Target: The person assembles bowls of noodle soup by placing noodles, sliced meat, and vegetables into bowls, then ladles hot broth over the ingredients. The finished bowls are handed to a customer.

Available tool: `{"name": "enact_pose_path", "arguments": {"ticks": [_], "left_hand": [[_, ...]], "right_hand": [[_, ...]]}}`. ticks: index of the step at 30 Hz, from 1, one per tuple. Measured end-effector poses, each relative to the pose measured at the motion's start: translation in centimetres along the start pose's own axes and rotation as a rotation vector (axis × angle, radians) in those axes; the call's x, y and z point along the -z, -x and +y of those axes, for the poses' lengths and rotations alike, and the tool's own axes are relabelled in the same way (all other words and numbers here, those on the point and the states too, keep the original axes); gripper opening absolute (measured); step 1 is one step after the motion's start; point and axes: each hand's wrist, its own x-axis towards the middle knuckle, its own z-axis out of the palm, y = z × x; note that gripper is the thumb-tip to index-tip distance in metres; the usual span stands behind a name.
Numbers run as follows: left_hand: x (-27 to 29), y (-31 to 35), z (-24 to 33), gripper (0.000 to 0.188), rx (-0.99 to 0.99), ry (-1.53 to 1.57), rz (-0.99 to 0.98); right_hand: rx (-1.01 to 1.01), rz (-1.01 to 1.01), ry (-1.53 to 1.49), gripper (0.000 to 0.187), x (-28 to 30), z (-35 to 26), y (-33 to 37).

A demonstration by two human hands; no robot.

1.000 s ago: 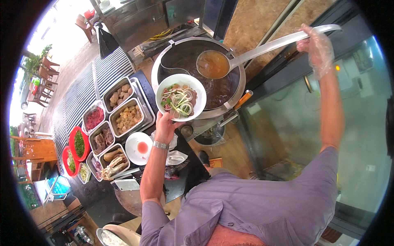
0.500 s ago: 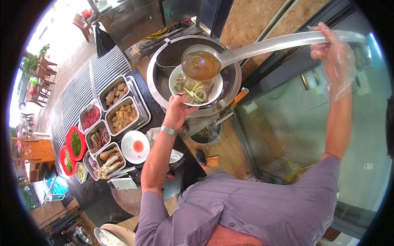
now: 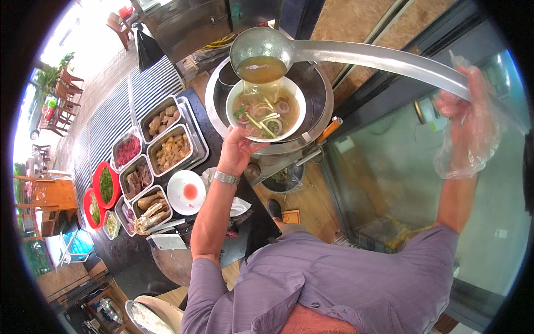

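Note:
My left hand [image 3: 238, 151] is closed on the near rim of a white bowl [image 3: 301, 114], holding it over a large round metal pot [image 3: 325, 100]. Broth, onion rings, green stalks and herbs [image 3: 266, 119] fill the bowl. In a clear plastic glove, my right hand [image 3: 464, 114] grips the long handle of a big metal ladle [image 3: 261, 43]. The ladle's cup is tilted above the bowl, and clear brown broth pours from its lip into it. Beyond the bowl, the pot's dark inside shows only in part.
Left of the pot, metal trays of cut meat [image 3: 172, 149] and red bowls of chopped greens [image 3: 106, 183] crowd the black counter. A white bowl with red liquid [image 3: 185, 193] and a cleaver [image 3: 167, 241] lie nearer. An orange-handled tool [image 3: 330, 129] rests by the pot's right side.
The ladle has risen and tipped further, and its broth now streams into the bowl, where the liquid stands higher. My right hand has moved lower and right.

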Motion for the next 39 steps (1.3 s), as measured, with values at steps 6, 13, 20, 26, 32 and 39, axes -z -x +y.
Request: {"name": "enact_pose_path", "arguments": {"ticks": [6,13,20,26,32,39], "left_hand": [[0.4,0.9,0.6,0.037,-0.049,0.041,0.030],[1.0,2.0,1.7,0.048,-0.085,0.052,0.051],[1.7,4.9,2.9,0.042,-0.158,0.049,0.033],[3.2,8.0,3.7,0.045,-0.235,0.055,0.077],[5.7,13.2,4.6,0.047,-0.316,0.143,0.103],[10.2,22.6,6.6,0.054,-0.459,0.256,0.328]], "right_hand": [[0.049,-0.031,0.027,0.048,0.2,-0.4,1.9],[0.065,-0.034,0.143,0.061,3.7,-0.4,5.2],[0.396,-0.299,0.678,0.049,4.4,-4.0,10.1],[0.837,-0.376,0.734,0.036,1.0,-5.0,10.0],[-0.058,0.185,0.076,0.045,0.4,-0.7,4.8],[-0.107,-0.055,-0.060,0.043,2.3,13.0,-4.6]]}}
